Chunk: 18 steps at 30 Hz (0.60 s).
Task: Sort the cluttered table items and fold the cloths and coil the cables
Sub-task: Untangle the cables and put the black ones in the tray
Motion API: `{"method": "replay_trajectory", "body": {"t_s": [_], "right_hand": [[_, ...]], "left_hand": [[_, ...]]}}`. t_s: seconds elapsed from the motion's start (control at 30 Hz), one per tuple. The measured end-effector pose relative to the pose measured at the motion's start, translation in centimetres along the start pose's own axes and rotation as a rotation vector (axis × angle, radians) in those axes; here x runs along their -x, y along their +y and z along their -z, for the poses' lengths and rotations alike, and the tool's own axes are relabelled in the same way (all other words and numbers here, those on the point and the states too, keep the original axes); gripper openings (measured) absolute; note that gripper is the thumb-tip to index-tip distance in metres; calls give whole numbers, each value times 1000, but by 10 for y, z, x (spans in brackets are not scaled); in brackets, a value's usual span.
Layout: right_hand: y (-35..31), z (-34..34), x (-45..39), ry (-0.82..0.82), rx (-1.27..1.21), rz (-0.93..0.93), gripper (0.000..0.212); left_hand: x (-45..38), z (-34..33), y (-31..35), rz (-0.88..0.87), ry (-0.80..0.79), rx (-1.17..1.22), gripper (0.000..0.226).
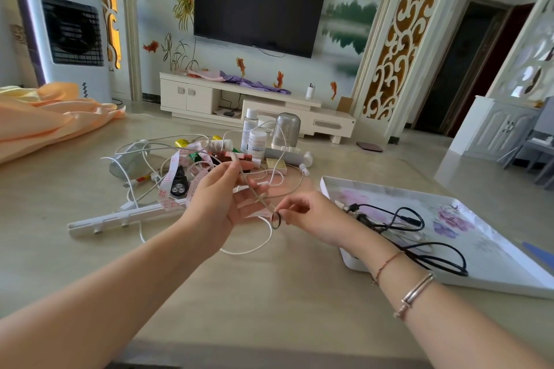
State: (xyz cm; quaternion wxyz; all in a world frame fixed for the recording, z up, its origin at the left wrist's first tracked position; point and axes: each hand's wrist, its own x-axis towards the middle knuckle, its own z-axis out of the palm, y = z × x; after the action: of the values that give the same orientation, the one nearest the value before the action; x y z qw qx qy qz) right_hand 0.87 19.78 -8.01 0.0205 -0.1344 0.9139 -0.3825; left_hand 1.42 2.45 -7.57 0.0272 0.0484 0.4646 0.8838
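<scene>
Beige cable (254, 193) held above desk (269, 293), pinched in left hand (215, 204) fingers; right hand (305, 216) fingers pinching black hair tie (276, 220) at cable end. Coiling step; next likely binding, then floral tray (494, 266) beside black cable (419, 237).

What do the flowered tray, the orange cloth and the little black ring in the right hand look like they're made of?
Tray: likely plastic or enamelled metal, since its white printed surface is smooth and glossy with a thin raised rim.
Cloth: a thin satin-like fabric, judging by its soft folds and slight sheen.
Ring: probably an elastic or rubber band, thin and matte black; it is too small to be sure.
</scene>
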Motion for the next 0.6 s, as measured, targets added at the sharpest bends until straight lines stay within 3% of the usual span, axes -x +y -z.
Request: {"method": "replay_trajectory", "body": {"t_s": [0.13,0.27,0.43,0.6], "right_hand": [[3,-6,0,15,192,80,24],[6,-2,2,45,380,132,12],[-5,10,21,15,192,197,13],[-12,18,40,1,57,278,12]], "left_hand": [[-4,3,0,44,13,28,26],[-6,7,0,70,29,45,24],[-7,7,-2,112,14,172,21],[2,-4,-11,188,-63,90,23]]}}
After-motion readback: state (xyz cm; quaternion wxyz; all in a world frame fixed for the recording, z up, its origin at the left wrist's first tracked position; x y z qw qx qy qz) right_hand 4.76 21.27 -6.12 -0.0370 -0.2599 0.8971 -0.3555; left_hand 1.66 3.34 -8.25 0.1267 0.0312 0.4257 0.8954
